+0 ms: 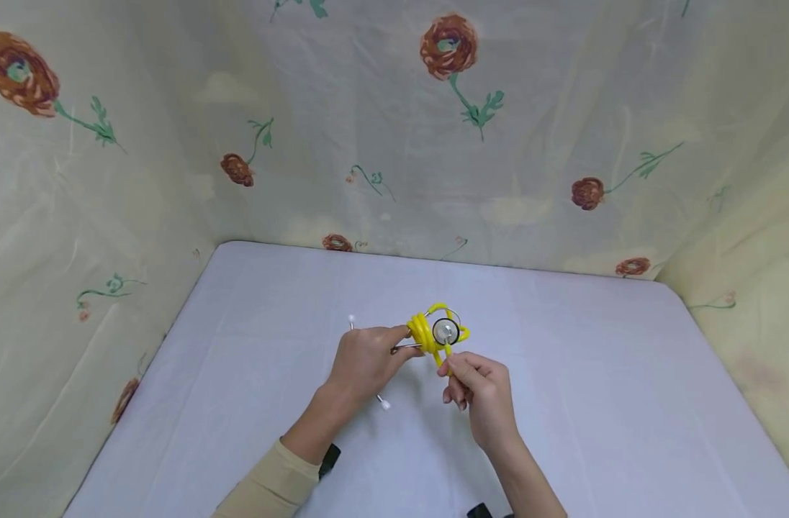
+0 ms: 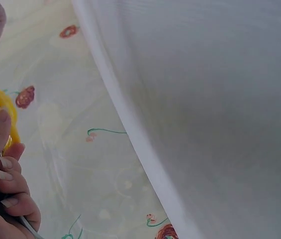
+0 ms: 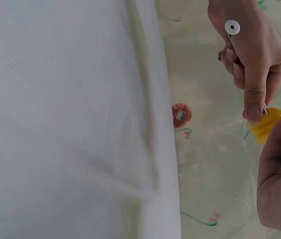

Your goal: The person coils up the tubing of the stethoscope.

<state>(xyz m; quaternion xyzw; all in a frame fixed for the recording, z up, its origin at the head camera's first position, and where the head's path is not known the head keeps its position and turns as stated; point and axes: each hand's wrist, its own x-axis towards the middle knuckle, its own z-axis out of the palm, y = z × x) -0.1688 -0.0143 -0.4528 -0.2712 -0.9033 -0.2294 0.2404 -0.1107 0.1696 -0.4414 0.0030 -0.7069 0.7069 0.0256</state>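
A stethoscope with coiled yellow tubing (image 1: 423, 334) is held up over the table between both hands. My left hand (image 1: 366, 360) grips the coil and the metal ear tubes at its left side. One white ear tip (image 1: 385, 405) pokes out below that hand, and another stands above it. The round chest piece (image 1: 445, 332), black-rimmed and silver, faces up beside the coil. Just below it, my right hand (image 1: 488, 394) pinches a stretch of the yellow tubing between thumb and fingers. In the right wrist view, the coil (image 3: 268, 124) is partly covered by fingers.
A table with a white cover (image 1: 602, 403) lies beneath the hands. Pale floral curtains (image 1: 381, 129) hang behind it and along both sides. Dark straps or devices (image 1: 330, 460) show at the wrists.
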